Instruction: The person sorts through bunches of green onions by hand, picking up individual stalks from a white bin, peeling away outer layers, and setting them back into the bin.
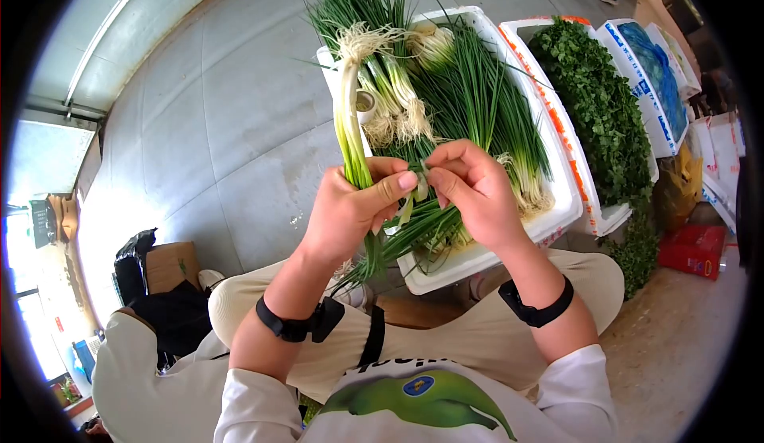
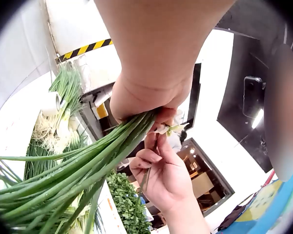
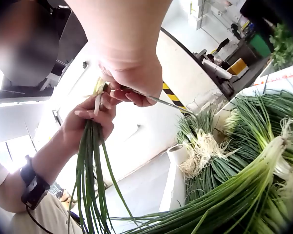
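Observation:
My left hand grips a small bunch of green onions, its white stems and roots pointing away from me in the head view. The long green leaves hang out below that hand, seen large in the left wrist view. My right hand is close beside it, thumb and forefinger pinching a thin green onion leaf at the left thumb. In the right wrist view, a pale strip lies over the left fingers, and a thin leaf stretches out from the right fingers.
Beyond my hands, a white foam box holds more green onions and a tape roll. Right of it, another box has leafy greens. A red bag lies far right, and a cardboard box stands left.

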Motion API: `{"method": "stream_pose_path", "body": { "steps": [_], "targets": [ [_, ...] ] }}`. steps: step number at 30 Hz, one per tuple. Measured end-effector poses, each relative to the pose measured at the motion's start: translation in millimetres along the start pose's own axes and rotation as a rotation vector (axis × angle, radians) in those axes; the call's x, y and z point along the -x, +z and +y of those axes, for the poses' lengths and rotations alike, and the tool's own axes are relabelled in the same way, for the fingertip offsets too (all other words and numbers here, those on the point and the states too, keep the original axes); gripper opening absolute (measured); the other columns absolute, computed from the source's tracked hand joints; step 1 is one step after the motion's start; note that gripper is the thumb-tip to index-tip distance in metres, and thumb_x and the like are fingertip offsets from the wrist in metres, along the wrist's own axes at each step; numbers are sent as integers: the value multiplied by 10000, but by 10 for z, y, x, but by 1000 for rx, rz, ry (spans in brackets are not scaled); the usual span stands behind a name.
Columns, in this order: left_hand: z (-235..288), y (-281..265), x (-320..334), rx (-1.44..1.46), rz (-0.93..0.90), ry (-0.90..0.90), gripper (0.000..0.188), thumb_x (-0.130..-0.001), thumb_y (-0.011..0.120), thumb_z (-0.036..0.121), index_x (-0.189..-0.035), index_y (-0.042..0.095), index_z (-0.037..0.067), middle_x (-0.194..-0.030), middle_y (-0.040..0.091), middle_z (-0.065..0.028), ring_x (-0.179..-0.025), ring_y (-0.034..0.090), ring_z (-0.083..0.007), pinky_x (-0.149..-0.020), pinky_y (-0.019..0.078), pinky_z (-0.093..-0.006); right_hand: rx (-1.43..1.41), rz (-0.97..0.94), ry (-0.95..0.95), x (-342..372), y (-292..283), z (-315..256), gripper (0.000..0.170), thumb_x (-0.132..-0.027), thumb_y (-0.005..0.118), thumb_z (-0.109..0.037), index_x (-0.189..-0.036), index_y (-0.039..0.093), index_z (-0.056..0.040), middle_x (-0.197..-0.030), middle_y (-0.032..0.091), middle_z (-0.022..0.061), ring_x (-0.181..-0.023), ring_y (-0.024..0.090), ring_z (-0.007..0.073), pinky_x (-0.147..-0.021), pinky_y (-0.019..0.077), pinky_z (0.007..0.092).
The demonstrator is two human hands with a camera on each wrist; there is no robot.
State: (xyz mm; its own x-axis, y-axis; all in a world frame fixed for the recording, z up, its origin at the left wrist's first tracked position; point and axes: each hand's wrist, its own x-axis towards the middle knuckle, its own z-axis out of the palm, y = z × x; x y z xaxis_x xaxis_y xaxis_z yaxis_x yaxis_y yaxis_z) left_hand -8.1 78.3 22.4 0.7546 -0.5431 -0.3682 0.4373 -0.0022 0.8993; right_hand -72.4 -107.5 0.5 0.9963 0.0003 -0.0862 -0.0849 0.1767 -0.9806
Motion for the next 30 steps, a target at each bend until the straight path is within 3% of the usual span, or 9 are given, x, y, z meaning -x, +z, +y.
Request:
{"method": "stream_pose_path", "body": {
  "steps": [3,5,9,14,18,21,25,28,30],
  "targets": [
    [-36,92,10,70,101,40,230,-871,759,193,-936,692,-17,-641,567,26,-524,477,-37,-456,337,-198,78,108,-33,18,93,54,207,-938,623,-54,-1138,644,-4,-862,696,19,-677,594,93,-647,494,236],
    [-103,111,-15,131,200,70,228,-864,767,187,-942,681,-9,-638,560,29,-524,477,-37,-457,331,-196,357,224,-197,39,183,64,180,-909,654,-47,-1083,669,-6,-873,712,75,-676,629,122,-633,509,260],
    [-164,115,-48,163,233,94,240,-856,773,178,-962,668,-10,-645,567,26,-523,472,-36,-461,333,-192,431,242,-200,85,269,74,210,-864,698,-41,-1069,675,-2,-881,696,146,-684,655,186,-611,509,290],
    [-133,127,-48,29,288,98,305,-846,780,158,-1045,645,-30,-710,631,1,-546,483,-24,-463,337,-189,500,231,-278,84,242,85,174,-848,706,-26,-1017,672,-3,-842,673,129,-654,627,217,-576,482,305],
    [-73,139,-52,17,229,165,355,-848,778,158,-1112,636,-31,-730,648,5,-549,472,-15,-465,333,-183,607,242,-384,42,191,72,120,-836,706,-22,-942,656,-1,-778,635,116,-662,600,260,-591,468,345],
    [15,27,-62,-114,85,32,298,-844,782,192,-1072,699,20,-732,647,23,-551,445,-12,-469,322,-188,664,206,-474,20,138,38,114,-836,703,-28,-938,655,-9,-773,629,113,-686,598,279,-618,471,364],
    [162,-68,-26,-270,24,-56,199,-825,794,197,-926,748,32,-693,623,38,-551,438,-15,-476,334,-207,655,50,-353,11,24,-91,106,-839,701,-37,-936,661,-16,-779,637,117,-697,602,283,-625,475,359],
    [222,-80,0,-392,-28,-31,190,-843,768,134,-944,724,-21,-628,575,33,-511,452,-26,-447,308,-198,605,-79,-284,6,-6,-167,124,-846,700,-48,-965,677,-23,-805,659,119,-720,620,261,-641,485,335],
    [223,-88,16,-399,-19,-28,192,-845,766,142,-934,720,-22,-625,568,33,-514,455,-26,-448,307,-200,524,-138,-100,13,-5,-203,144,-873,690,-60,-1007,687,-5,-846,693,100,-769,646,180,-677,496,295]
  ]
}}
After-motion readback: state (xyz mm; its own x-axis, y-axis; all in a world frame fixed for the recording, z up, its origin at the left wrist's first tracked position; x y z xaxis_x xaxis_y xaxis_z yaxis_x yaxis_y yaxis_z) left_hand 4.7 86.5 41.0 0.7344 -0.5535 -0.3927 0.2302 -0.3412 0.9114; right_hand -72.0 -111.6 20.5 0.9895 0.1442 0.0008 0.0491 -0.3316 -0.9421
